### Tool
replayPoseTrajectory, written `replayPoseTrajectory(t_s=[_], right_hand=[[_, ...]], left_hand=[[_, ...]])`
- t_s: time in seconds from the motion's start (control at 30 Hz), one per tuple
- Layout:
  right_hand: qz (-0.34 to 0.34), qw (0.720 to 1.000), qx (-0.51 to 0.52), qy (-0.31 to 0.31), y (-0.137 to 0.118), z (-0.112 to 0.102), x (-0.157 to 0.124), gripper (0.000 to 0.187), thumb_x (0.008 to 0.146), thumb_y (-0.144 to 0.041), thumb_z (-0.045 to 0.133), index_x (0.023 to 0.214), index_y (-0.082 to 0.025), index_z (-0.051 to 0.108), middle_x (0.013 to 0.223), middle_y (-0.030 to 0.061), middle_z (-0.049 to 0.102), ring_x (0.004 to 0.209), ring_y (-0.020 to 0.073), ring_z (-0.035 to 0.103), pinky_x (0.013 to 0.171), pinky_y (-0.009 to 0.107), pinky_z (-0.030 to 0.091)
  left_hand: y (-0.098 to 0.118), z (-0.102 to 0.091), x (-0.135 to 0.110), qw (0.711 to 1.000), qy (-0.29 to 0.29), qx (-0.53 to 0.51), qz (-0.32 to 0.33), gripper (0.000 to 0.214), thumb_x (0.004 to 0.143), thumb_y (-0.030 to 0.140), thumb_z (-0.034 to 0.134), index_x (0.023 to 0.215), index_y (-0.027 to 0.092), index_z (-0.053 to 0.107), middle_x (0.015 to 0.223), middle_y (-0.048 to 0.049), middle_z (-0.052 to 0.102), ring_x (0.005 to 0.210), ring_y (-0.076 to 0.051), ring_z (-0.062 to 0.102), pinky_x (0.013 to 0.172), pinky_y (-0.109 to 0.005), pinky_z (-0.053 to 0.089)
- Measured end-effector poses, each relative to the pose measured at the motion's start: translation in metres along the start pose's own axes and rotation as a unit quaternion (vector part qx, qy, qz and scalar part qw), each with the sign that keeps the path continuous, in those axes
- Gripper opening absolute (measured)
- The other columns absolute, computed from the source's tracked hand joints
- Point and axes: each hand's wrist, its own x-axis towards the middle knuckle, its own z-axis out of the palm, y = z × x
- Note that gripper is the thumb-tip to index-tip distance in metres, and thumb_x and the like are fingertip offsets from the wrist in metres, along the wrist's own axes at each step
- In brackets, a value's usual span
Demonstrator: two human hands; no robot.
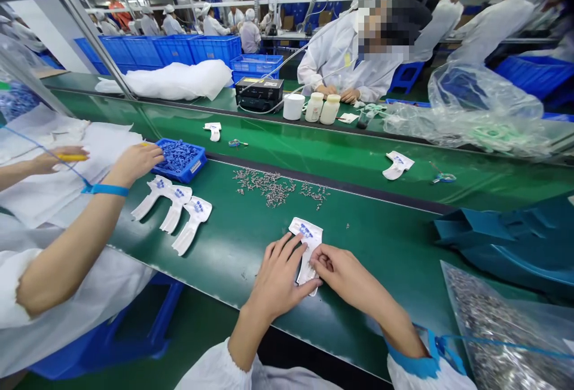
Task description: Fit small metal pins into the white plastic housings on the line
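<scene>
So the white shell [313, 235] is sitting on the green bench [385, 228], tilted a bit, its bottom end not far from the near edge. Left hand [278, 273] is spread over it, fingertips on the upper part and thumb down by the lower end. Right hand [347, 273] has its thumb and fingers bunched together at the shell's right side. Both forearms come in over the near edge.

Room-wise: on the right there's a decent stretch of bench top before you hit the teal bin [502, 240] and the bag of metal bits [497, 330]. Left side has a gap too, then three more shells [192, 225] lying close together, with a neighbour's hand [139, 161] at the blue tray [197, 168] behind them. Past the shell, a loose pile of screws [271, 189] spreads almost to the dark strip along the far edge, and the green belt [291, 160] runs beyond that.

Hard to see: the fingers cover the shell's middle, and I honestly can't tell if the right hand is pinching anything. I'm only guessing "screws" too, they're tiny. The bag and bin both run out of view on the right, and the neighbour's body is cut off.
</scene>
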Motion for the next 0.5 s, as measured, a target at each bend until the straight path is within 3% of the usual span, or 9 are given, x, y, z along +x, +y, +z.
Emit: replayPoseTrajectory(t_s=[0.5], right_hand=[[-0.050,0.995,-0.078,-0.021,0.0007,-0.0034,0.0028,0.017,0.100,-0.027,0.038,0.088,-0.023,0.050,0.092,0.0029,0.062,0.081,0.0202,0.057,0.070,0.031,0.036]], left_hand=[[-0.0016,0.0000,-0.0005,1.000,0.004,0.000,0.006,0.066,0.085,0.050,0.068,0.141,0.024,0.045,0.152,-0.0099,0.044,0.140,-0.031,0.039,0.112,-0.051,0.035]])
